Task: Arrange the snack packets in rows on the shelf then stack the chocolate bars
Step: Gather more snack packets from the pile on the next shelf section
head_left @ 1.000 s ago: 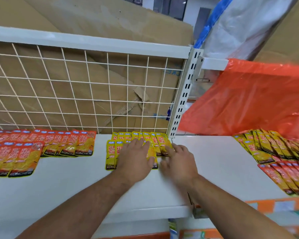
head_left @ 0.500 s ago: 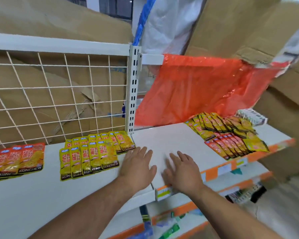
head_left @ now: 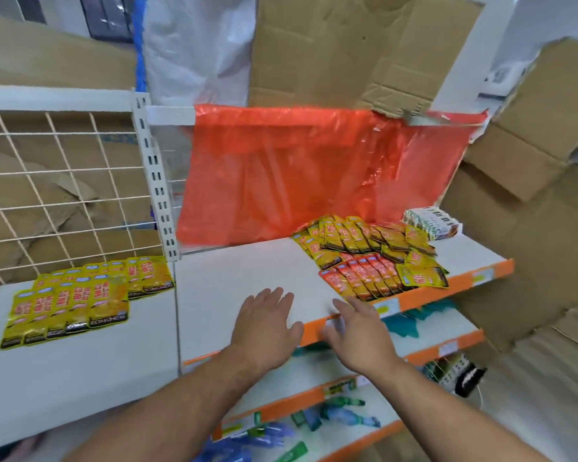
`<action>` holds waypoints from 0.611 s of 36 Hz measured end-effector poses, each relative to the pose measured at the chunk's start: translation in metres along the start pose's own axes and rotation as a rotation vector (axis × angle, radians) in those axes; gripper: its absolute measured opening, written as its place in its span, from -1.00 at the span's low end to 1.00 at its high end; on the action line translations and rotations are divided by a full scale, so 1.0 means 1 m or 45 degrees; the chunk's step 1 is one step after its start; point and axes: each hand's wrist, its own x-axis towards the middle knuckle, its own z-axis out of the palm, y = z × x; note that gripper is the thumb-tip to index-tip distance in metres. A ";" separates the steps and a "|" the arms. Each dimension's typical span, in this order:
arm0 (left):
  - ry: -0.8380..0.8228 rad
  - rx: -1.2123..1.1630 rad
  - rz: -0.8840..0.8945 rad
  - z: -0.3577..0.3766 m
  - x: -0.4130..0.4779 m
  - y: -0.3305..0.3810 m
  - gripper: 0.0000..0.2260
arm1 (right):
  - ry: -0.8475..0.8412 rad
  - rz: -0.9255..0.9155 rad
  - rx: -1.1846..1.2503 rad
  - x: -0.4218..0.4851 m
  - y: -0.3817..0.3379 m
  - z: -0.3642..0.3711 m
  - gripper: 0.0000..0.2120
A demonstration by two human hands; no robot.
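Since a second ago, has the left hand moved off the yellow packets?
Yes. The left hand has gone right, off the yellow packets and past the white upright post, and is now over the bare shelf.

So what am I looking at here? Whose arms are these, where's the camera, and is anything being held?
No machine here: a person is arranging shop goods, with one camera worn on the head, looking forward and down, so the arms are their own. The left hand and right hand are open, fingers spread, near the front of the white shelf; neither holds anything. On the left lie yellow snack packets in overlapping rows. On the right is a looser pile of yellow and red packets, with a white and green stack behind it, too small to read. An orange plastic sheet hangs at the back.
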 end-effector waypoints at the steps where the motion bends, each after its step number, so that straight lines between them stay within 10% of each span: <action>1: 0.004 0.001 0.000 0.002 0.003 0.010 -0.42 | 0.000 0.002 0.017 -0.001 0.010 -0.004 -0.38; 22: 0.020 -0.031 0.144 0.037 0.097 0.092 -0.53 | -0.010 0.133 0.102 0.044 0.111 -0.025 -0.39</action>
